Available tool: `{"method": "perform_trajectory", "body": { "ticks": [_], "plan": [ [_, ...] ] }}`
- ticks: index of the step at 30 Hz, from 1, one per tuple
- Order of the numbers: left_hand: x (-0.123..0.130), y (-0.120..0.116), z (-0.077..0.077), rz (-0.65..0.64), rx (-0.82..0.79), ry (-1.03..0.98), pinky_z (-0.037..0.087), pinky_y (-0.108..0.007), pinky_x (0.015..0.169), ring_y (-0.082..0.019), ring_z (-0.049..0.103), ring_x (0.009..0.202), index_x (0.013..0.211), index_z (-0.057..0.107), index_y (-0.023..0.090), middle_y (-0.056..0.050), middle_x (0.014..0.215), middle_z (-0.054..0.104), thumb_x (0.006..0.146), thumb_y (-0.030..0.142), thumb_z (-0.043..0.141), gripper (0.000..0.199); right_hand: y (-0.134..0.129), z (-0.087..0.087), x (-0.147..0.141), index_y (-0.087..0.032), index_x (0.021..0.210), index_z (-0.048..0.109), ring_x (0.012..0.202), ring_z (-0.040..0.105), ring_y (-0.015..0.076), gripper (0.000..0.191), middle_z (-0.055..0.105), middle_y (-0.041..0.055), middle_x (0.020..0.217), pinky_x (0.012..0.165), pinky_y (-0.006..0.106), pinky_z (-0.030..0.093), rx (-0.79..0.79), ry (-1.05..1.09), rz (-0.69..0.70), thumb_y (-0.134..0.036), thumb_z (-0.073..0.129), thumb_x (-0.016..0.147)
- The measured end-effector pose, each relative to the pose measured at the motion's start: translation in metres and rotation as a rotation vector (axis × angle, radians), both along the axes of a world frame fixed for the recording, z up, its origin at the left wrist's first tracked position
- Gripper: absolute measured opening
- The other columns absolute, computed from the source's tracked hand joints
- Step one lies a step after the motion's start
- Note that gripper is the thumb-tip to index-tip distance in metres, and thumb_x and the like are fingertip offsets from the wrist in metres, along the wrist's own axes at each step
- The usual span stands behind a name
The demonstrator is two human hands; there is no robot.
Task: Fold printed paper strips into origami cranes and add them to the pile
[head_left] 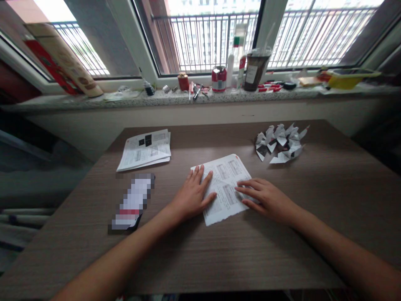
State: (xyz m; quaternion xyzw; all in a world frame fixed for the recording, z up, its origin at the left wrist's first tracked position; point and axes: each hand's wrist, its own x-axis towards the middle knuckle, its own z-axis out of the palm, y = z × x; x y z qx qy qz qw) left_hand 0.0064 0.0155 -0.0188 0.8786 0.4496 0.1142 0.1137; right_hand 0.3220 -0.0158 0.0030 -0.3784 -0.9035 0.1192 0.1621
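A printed sheet of paper (pixel 221 205) with a torn lower edge lies on the wooden table, tilted a little. My left hand (pixel 194 192) rests flat over its left side, fingers spread. On the sheet's right side lie the fingertips of my right hand (pixel 266 198), fingers stretched out and apart. Neither hand grips anything. Left of my left hand is a phone (pixel 134 202), its screen blurred out. A stack of printed sheets (pixel 145 150) sits farther back on the left. Several folded paper pieces (pixel 282 142) stand grouped at the back right.
Behind the brown table (pixel 200 259) runs a stone window sill (pixel 169 98). On it stand a red can (pixel 219 79), a dark drink cup (pixel 254 71), a clear bottle (pixel 240 62), a yellow basket (pixel 347 79) and small tools (pixel 197 92). Tall boxes (pixel 62 62) lean at the left.
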Motion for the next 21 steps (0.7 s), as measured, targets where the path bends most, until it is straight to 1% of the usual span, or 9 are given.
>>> {"method": "perform_trajectory", "body": {
  "ticks": [2, 5, 8, 11, 14, 17, 19, 21],
  "plan": [
    [0.001, -0.001, 0.0, -0.039, -0.012, 0.003, 0.02, -0.061, 0.127, -0.039, 0.015, 0.16, 0.163, 0.027, 0.026, -0.015, 0.173, 0.02, 0.102, 0.056, 0.053, 0.073, 0.003, -0.001, 0.003, -0.034, 0.15, 0.056, 0.134, 0.059, 0.0289, 0.045, 0.061, 0.0075, 0.149, 0.11, 0.053, 0.051, -0.001, 0.02, -0.02, -0.038, 0.054, 0.105],
    [0.001, -0.003, 0.0, -0.069, -0.019, 0.01, 0.018, -0.059, 0.129, -0.037, 0.013, 0.16, 0.164, 0.024, 0.029, -0.011, 0.174, 0.016, 0.102, 0.056, 0.052, 0.074, 0.008, -0.007, 0.01, -0.033, 0.155, 0.049, 0.147, 0.047, 0.0304, 0.051, 0.046, 0.0078, 0.162, 0.119, 0.054, 0.043, 0.014, 0.005, -0.045, -0.04, 0.054, 0.105],
    [0.001, -0.004, 0.002, -0.082, -0.025, 0.014, 0.018, -0.059, 0.13, -0.036, 0.014, 0.16, 0.164, 0.023, 0.031, -0.01, 0.174, 0.017, 0.102, 0.057, 0.053, 0.074, 0.012, -0.013, 0.015, -0.034, 0.155, 0.048, 0.151, 0.04, 0.0331, 0.054, 0.037, 0.006, 0.168, 0.123, 0.057, 0.038, 0.004, -0.016, -0.043, -0.042, 0.059, 0.103],
    [0.0, -0.005, 0.005, -0.077, -0.012, -0.006, 0.02, -0.058, 0.129, -0.035, 0.019, 0.16, 0.164, 0.025, 0.033, -0.008, 0.173, 0.021, 0.101, 0.057, 0.056, 0.074, 0.013, -0.016, 0.016, -0.035, 0.155, 0.048, 0.151, 0.041, 0.0335, 0.055, 0.036, 0.0049, 0.168, 0.123, 0.058, 0.038, -0.016, -0.026, -0.043, -0.043, 0.061, 0.102],
    [0.0, -0.007, 0.009, -0.086, -0.001, -0.009, 0.024, -0.055, 0.129, -0.034, 0.023, 0.159, 0.163, 0.028, 0.032, -0.008, 0.172, 0.025, 0.103, 0.054, 0.054, 0.069, 0.014, -0.015, 0.015, -0.035, 0.155, 0.048, 0.151, 0.041, 0.0328, 0.055, 0.038, 0.006, 0.168, 0.122, 0.058, 0.039, -0.018, -0.036, -0.055, -0.043, 0.061, 0.102],
    [0.001, -0.01, 0.013, -0.165, -0.013, 0.024, 0.026, -0.053, 0.128, -0.032, 0.025, 0.158, 0.162, 0.032, 0.031, -0.008, 0.171, 0.027, 0.105, 0.053, 0.05, 0.063, 0.014, -0.015, 0.013, -0.035, 0.154, 0.049, 0.15, 0.042, 0.0335, 0.055, 0.039, 0.0065, 0.167, 0.121, 0.057, 0.04, -0.016, -0.026, -0.081, -0.042, 0.062, 0.101],
    [0.001, -0.012, 0.015, -0.218, -0.026, 0.047, 0.026, -0.055, 0.128, -0.034, 0.024, 0.158, 0.163, 0.031, 0.031, -0.01, 0.172, 0.025, 0.103, 0.059, 0.052, 0.07, 0.014, -0.015, 0.013, -0.035, 0.154, 0.05, 0.15, 0.042, 0.0337, 0.055, 0.039, 0.0062, 0.167, 0.121, 0.057, 0.04, -0.019, -0.017, -0.092, -0.042, 0.063, 0.101],
    [0.001, -0.013, 0.017, -0.24, -0.031, 0.054, 0.025, -0.057, 0.127, -0.037, 0.022, 0.158, 0.165, 0.028, 0.03, -0.011, 0.173, 0.021, 0.098, 0.067, 0.055, 0.08, 0.014, -0.015, 0.013, -0.035, 0.154, 0.05, 0.15, 0.042, 0.0335, 0.055, 0.04, 0.0065, 0.167, 0.121, 0.057, 0.04, -0.024, -0.014, -0.092, -0.041, 0.063, 0.101]
  ]
}}
